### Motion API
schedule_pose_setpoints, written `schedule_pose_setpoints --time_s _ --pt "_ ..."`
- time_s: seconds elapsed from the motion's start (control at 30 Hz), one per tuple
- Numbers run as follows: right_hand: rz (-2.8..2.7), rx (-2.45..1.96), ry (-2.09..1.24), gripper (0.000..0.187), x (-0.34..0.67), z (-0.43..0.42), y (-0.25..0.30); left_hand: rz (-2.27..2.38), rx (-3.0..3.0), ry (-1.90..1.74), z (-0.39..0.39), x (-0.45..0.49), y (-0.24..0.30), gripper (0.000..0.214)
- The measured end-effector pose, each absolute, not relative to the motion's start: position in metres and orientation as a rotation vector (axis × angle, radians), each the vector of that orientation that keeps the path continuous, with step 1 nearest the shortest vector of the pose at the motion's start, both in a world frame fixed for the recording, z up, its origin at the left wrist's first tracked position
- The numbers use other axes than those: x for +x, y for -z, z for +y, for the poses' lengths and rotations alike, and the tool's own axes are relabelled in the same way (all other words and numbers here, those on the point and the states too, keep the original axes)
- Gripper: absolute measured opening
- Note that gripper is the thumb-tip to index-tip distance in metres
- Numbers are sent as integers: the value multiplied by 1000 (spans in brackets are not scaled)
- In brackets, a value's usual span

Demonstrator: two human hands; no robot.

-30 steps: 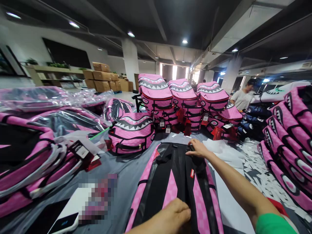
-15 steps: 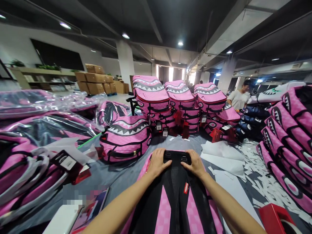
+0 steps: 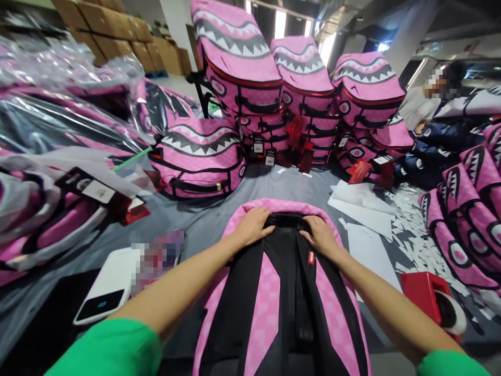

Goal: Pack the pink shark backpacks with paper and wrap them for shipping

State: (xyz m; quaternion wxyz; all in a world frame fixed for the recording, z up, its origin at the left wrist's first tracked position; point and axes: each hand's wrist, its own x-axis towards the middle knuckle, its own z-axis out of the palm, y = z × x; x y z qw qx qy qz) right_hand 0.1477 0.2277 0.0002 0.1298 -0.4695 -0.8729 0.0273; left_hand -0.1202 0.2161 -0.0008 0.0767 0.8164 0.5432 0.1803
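Observation:
A pink checkered backpack [image 3: 264,308] lies in front of me with its black back panel and straps facing up. My left hand [image 3: 253,225] grips it near the top left, fingers curled over beside the black top handle. On the other side of that handle my right hand [image 3: 321,237] holds the top in the same way, thumb toward the middle. A small red label [image 3: 311,257] sits on the right strap, just below my right hand. Part of the fingers of both hands is hidden behind the handle area.
Stacked pink shark-mouth backpacks [image 3: 238,47] stand at the back; one backpack [image 3: 201,156] sits nearer. Plastic-wrapped bags [image 3: 66,120] fill the left. White papers [image 3: 371,256], paper scraps [image 3: 418,224] and a red tape dispenser [image 3: 425,290] lie right. A white device [image 3: 111,277] lies left. A person [image 3: 422,99] stands behind.
The view has tilted down and shifted closer. More of the backpack's pink top rim shows beyond my hands, which remain on either side of the handle.

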Motion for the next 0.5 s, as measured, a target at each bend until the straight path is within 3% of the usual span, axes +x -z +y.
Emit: schedule_pose_setpoints --time_s 0.2,0.5 --pt "-2580 -1610 -92 41 126 296 1 1755 2277 -580 276 -106 21 33" --pt "-2470 -1733 55 57 111 305 6 1820 2118 -664 252 -87 6 53"
